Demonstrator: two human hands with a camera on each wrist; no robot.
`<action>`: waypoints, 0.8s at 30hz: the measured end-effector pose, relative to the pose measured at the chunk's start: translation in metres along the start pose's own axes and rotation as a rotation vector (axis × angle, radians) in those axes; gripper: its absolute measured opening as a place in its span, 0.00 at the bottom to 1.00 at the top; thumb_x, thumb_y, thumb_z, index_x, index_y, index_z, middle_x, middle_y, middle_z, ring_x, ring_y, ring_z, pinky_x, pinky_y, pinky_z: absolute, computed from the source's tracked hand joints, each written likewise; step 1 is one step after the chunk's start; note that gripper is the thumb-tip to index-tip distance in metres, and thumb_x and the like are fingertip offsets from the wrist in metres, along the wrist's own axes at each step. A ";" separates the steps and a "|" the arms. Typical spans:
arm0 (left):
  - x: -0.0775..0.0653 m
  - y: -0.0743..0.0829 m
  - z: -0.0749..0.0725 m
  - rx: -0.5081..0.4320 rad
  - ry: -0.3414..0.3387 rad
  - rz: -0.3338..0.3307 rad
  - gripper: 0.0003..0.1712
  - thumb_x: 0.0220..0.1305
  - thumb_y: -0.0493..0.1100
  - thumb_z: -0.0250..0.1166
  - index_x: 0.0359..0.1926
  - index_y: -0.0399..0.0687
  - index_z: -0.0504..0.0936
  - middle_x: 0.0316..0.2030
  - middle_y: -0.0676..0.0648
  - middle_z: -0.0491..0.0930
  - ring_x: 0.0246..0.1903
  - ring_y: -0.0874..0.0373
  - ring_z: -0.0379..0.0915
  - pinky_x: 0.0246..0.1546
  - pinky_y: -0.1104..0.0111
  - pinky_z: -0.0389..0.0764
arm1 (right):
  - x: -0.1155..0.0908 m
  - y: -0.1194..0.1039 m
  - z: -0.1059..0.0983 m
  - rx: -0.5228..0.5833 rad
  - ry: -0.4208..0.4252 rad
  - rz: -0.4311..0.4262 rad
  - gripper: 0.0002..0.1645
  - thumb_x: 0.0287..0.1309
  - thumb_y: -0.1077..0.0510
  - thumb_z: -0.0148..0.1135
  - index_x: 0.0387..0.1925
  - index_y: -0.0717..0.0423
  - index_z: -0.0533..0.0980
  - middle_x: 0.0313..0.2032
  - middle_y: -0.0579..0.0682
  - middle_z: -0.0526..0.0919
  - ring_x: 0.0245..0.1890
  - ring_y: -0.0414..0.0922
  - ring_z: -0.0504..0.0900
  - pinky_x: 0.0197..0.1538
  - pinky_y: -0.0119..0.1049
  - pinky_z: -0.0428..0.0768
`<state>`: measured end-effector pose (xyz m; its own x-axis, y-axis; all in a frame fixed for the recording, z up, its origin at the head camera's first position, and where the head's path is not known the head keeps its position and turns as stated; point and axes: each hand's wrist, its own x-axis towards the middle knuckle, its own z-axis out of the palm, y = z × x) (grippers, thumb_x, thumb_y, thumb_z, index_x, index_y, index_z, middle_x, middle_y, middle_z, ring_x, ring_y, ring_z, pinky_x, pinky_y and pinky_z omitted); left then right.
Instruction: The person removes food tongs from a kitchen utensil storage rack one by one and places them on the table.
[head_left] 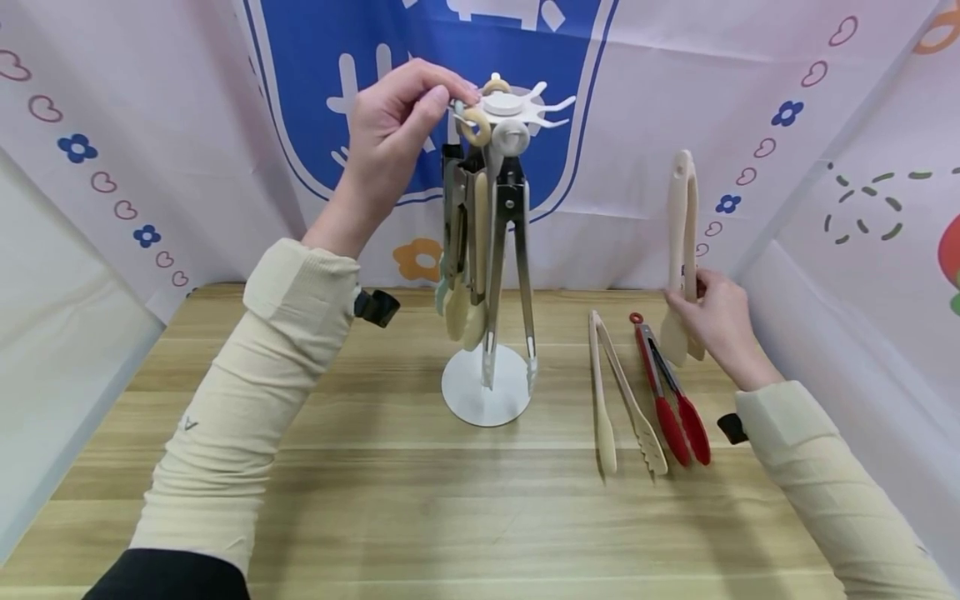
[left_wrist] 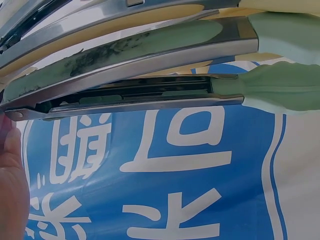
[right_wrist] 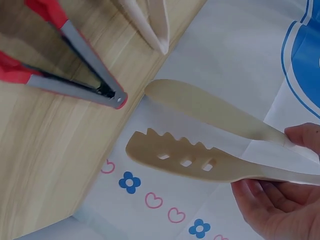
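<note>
A white rack (head_left: 504, 103) with a round base stands on the table, several tongs hanging by rings from its hooks. At its top left, my left hand (head_left: 397, 117) pinches the ring end of the green-tipped metal tongs (left_wrist: 150, 55); the fingertips partly cover that ring. Beside them hang metal tongs (head_left: 510, 217) with a grey ring. On the right, my right hand (head_left: 716, 321) grips beige tongs (head_left: 678, 217) near their tips, hinge end up, above the table's back edge. Their slotted, toothed arm (right_wrist: 185, 162) and smooth arm (right_wrist: 210, 107) stand apart.
Beige tongs (head_left: 600, 392) and red-tipped tongs (head_left: 667, 400) lie spread on the wooden table (head_left: 375, 517), between the rack and my right hand. A printed cloth (head_left: 615, 208) hangs behind the table and along its sides.
</note>
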<state>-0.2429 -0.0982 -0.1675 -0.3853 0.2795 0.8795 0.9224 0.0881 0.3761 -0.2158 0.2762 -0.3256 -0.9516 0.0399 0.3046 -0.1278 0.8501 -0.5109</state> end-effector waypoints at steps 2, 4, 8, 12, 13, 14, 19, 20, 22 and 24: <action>0.000 0.000 0.000 0.003 0.000 0.000 0.13 0.61 0.27 0.46 0.36 0.26 0.77 0.37 0.48 0.80 0.43 0.62 0.72 0.48 0.67 0.72 | -0.002 0.003 -0.001 -0.005 -0.002 -0.002 0.20 0.56 0.53 0.56 0.37 0.70 0.74 0.31 0.66 0.78 0.30 0.56 0.76 0.31 0.46 0.75; 0.000 0.000 0.000 0.003 -0.001 0.002 0.13 0.61 0.27 0.46 0.36 0.26 0.77 0.37 0.48 0.80 0.43 0.62 0.72 0.48 0.67 0.71 | -0.004 0.006 -0.003 -0.007 -0.008 0.003 0.20 0.56 0.53 0.56 0.38 0.70 0.74 0.32 0.66 0.78 0.30 0.56 0.76 0.31 0.47 0.76; 0.000 0.000 0.000 0.003 -0.001 0.006 0.13 0.61 0.27 0.45 0.36 0.26 0.77 0.37 0.48 0.80 0.43 0.62 0.72 0.49 0.67 0.72 | -0.006 0.013 -0.006 -0.010 -0.033 0.008 0.22 0.56 0.53 0.57 0.40 0.72 0.73 0.33 0.68 0.77 0.30 0.57 0.76 0.30 0.47 0.78; 0.000 0.000 0.000 0.002 0.002 0.007 0.13 0.61 0.27 0.45 0.36 0.25 0.77 0.36 0.49 0.80 0.43 0.62 0.72 0.49 0.66 0.72 | -0.008 0.020 -0.009 -0.017 -0.057 0.004 0.24 0.56 0.53 0.56 0.42 0.75 0.72 0.34 0.70 0.77 0.29 0.58 0.77 0.28 0.48 0.79; 0.000 0.000 0.000 0.001 0.002 0.006 0.13 0.61 0.27 0.45 0.36 0.25 0.77 0.36 0.49 0.80 0.43 0.62 0.72 0.49 0.66 0.72 | -0.008 0.023 -0.009 -0.019 -0.065 0.003 0.25 0.56 0.53 0.56 0.42 0.75 0.72 0.34 0.70 0.77 0.29 0.58 0.77 0.27 0.48 0.79; 0.000 0.000 0.000 -0.001 0.001 0.004 0.13 0.61 0.27 0.45 0.36 0.25 0.77 0.36 0.50 0.80 0.43 0.62 0.72 0.49 0.66 0.71 | -0.009 0.025 -0.010 -0.022 -0.069 0.005 0.25 0.56 0.53 0.56 0.42 0.75 0.72 0.34 0.71 0.76 0.29 0.58 0.77 0.27 0.48 0.79; 0.001 0.001 0.000 -0.007 -0.002 -0.003 0.13 0.61 0.27 0.45 0.36 0.26 0.77 0.36 0.51 0.79 0.43 0.62 0.72 0.49 0.66 0.72 | -0.013 0.034 -0.014 -0.037 -0.083 0.007 0.24 0.56 0.54 0.57 0.40 0.76 0.72 0.33 0.71 0.76 0.27 0.58 0.77 0.25 0.47 0.79; 0.001 0.001 0.000 -0.007 -0.003 -0.003 0.13 0.61 0.27 0.45 0.36 0.25 0.77 0.36 0.51 0.79 0.43 0.62 0.72 0.49 0.66 0.72 | -0.014 0.036 -0.014 -0.039 -0.091 0.009 0.24 0.56 0.54 0.57 0.40 0.76 0.71 0.33 0.72 0.76 0.27 0.58 0.77 0.25 0.47 0.79; 0.000 0.001 0.001 -0.008 -0.002 -0.005 0.13 0.61 0.27 0.45 0.36 0.25 0.77 0.36 0.51 0.79 0.43 0.62 0.72 0.49 0.66 0.72 | -0.016 0.039 -0.016 -0.041 -0.111 0.018 0.25 0.56 0.54 0.57 0.41 0.77 0.71 0.33 0.72 0.76 0.28 0.59 0.78 0.26 0.48 0.79; 0.000 0.000 0.001 -0.007 -0.003 -0.006 0.13 0.61 0.27 0.45 0.36 0.25 0.77 0.36 0.51 0.79 0.43 0.62 0.72 0.49 0.67 0.72 | -0.018 0.043 -0.018 -0.047 -0.135 0.029 0.27 0.56 0.54 0.57 0.44 0.78 0.70 0.34 0.73 0.76 0.29 0.61 0.78 0.28 0.50 0.80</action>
<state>-0.2427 -0.0976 -0.1673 -0.3905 0.2816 0.8765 0.9199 0.0832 0.3831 -0.1992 0.3211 -0.3385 -0.9840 -0.0038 0.1781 -0.0900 0.8735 -0.4785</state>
